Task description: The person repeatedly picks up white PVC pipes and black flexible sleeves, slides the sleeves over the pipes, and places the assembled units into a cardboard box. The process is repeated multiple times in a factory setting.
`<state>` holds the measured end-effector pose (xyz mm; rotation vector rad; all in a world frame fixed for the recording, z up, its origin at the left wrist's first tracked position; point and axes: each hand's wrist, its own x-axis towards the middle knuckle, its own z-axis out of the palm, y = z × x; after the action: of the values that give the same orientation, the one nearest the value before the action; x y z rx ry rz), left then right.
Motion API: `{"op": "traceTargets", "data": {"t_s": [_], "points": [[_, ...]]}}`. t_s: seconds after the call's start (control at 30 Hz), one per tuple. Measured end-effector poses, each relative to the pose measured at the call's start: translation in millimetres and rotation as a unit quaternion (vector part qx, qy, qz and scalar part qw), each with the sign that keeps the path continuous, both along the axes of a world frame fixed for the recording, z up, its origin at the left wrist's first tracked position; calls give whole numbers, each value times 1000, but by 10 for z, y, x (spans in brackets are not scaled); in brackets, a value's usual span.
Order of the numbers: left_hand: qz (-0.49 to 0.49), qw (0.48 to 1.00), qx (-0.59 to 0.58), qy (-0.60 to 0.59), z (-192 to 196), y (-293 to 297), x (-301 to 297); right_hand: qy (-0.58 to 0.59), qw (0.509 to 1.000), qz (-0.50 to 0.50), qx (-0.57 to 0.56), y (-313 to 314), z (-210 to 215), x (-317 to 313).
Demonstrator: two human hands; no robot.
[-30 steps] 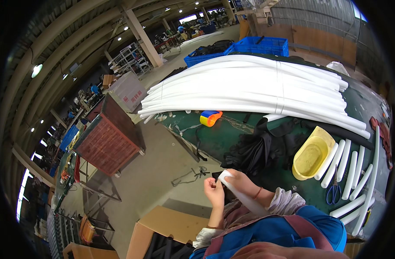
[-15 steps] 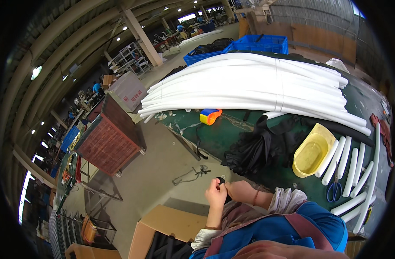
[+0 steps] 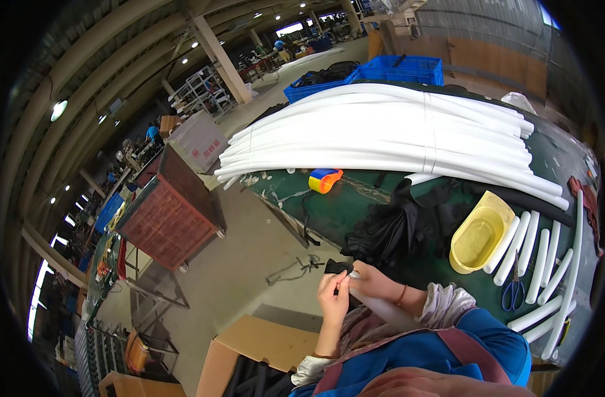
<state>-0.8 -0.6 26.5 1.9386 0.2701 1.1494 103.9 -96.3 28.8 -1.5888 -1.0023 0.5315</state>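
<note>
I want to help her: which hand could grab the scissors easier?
Probably the right hand. The scissors lie on the table to her right, beside the yellow tub. The left hand is farther away, and both pinch the black cloth.

A single fisheye view from the person's head looks steeply down and forward over a green table [image 3: 329,212], close to the left hand [image 3: 332,298] and right hand [image 3: 375,281] near the lower centre. Straight edges bow toward the dark rim, where detail is probably unreliable. The factory hall recedes at upper left.
</note>
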Motion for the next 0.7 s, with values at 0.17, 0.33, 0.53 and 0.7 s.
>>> {"op": "traceTargets", "data": {"t_s": [0.17, 0.33, 0.53, 0.7], "points": [[-96, 989, -115, 16, -17, 34, -49, 55, 997, 55, 20, 104, 92, 177], [-279, 914, -296, -10, -172, 286, -203, 228, 966, 119, 9, 72, 152, 135], [-354, 769, -532, 5, -6, 215, -193, 319, 936, 138, -59, -3, 365, -33], [-161, 786, -588, -99, 4, 111, 324, 75, 994, 81, 26, 280, -233, 45]]}}
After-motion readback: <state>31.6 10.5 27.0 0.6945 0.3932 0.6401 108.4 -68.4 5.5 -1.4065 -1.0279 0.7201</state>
